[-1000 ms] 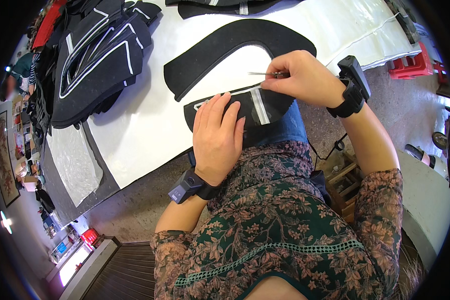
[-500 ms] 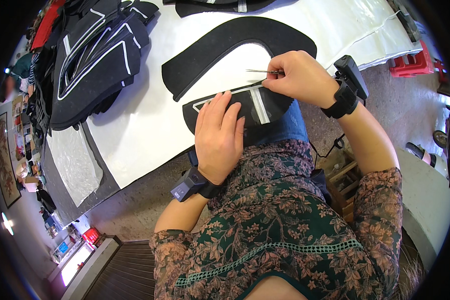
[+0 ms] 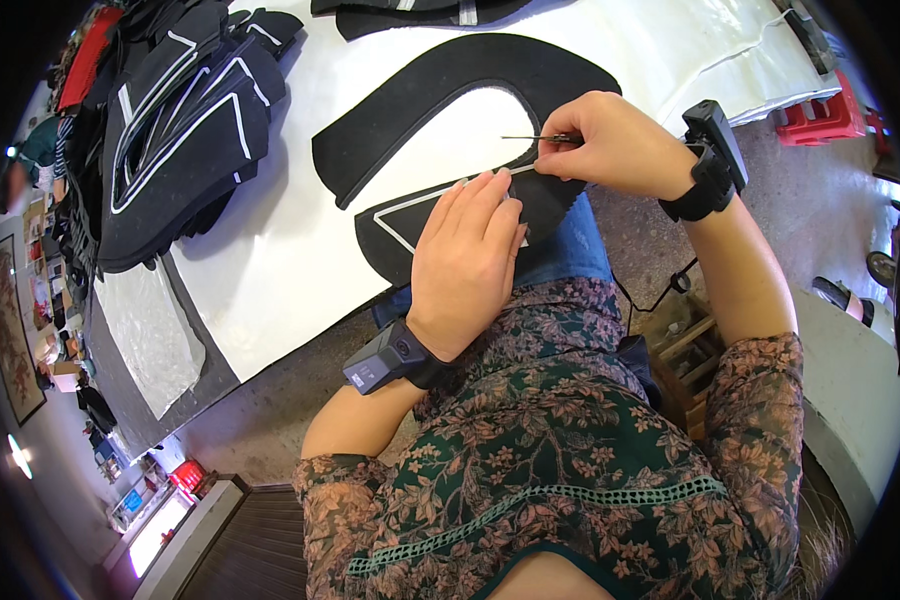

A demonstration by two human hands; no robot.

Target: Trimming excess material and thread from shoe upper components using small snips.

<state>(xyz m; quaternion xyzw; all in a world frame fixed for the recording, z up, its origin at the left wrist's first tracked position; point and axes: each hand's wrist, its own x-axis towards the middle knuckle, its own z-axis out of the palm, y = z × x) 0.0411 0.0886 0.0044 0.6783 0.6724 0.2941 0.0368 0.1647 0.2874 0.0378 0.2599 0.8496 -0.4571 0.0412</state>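
Observation:
My left hand (image 3: 467,262) lies flat, fingers stretched out, on a black fabric piece (image 3: 375,238) edged with a white strip (image 3: 395,230). That hand hides most of the crosswise light strip on the piece. At the right end of the piece, my right hand (image 3: 610,148) is closed in a pinch. It holds a slim pointed metal tool (image 3: 522,137), whose tip points left; its exact kind is unclear. The right fingertips meet the end of the white strip. Just beyond lies a curved black fabric piece (image 3: 420,105) on the white table covering (image 3: 270,290).
A heap of black pieces with white strips (image 3: 185,140) rises at the left of the table. More black pieces (image 3: 430,15) lie at the far edge. A red plastic stool (image 3: 820,120) stands beyond the table at right. Clear plastic sheet (image 3: 150,330) covers the near left corner.
My left hand has slid right along the fabric piece, now covering the crosswise strip and uncovering the strip's angled left part. My right hand has shifted slightly right, still holding the tool.

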